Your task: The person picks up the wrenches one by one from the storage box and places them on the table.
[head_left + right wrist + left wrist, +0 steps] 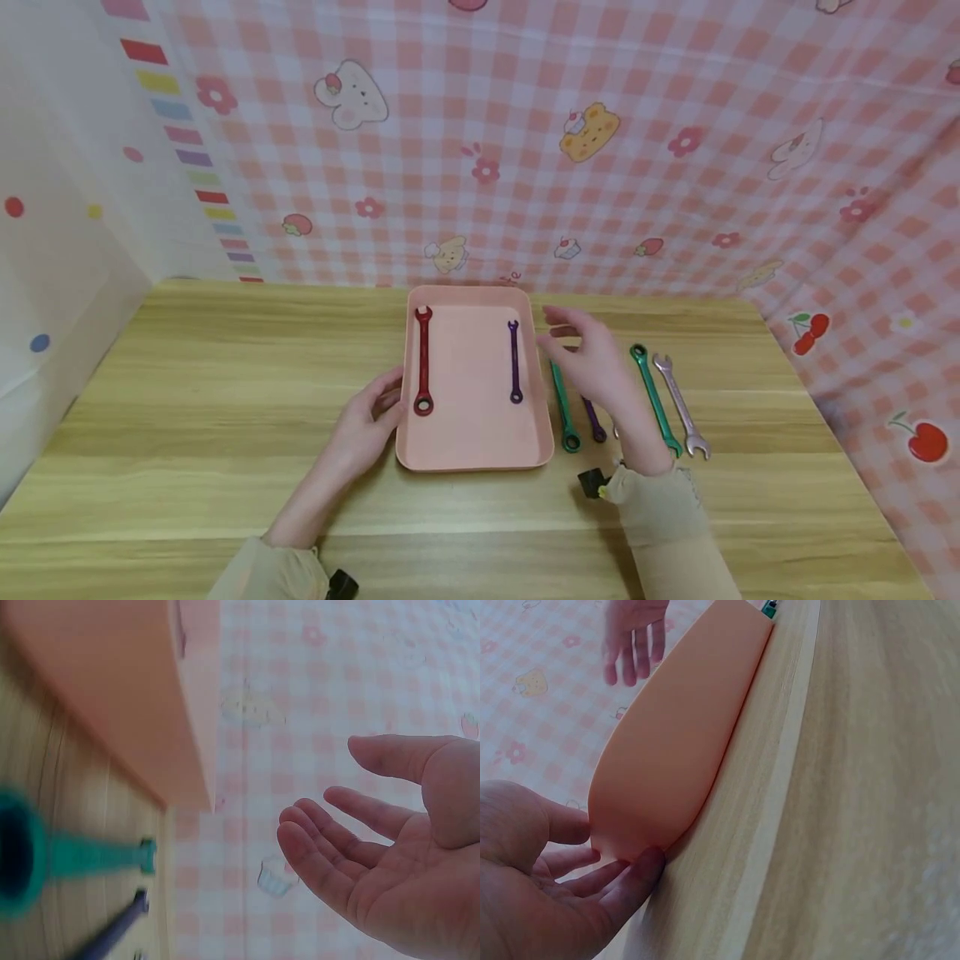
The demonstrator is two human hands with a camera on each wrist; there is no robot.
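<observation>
A pink tray point(476, 442) lies on the table with two combination wrenches in it. The red wrench point(423, 358) is along its left side, the small purple wrench point(515, 362) along its right. My left hand point(363, 429) is at the tray's left wall, its fingertips touching the outside, as the left wrist view also shows near the rim. Just right of the tray, my right hand point(600, 358) hovers with fingers loosely extended and nothing in it. Beneath it are a green wrench point(566, 408) and a second purple wrench point(595, 421), partly hidden by the hand.
Farther right lie another green wrench point(652, 392) and a silvery-pink wrench point(681, 407). A bit of another silvery wrench shows beside the right forearm. A pink checked cloth point(420, 150) hangs behind the wooden table point(225, 400) and along its right side.
</observation>
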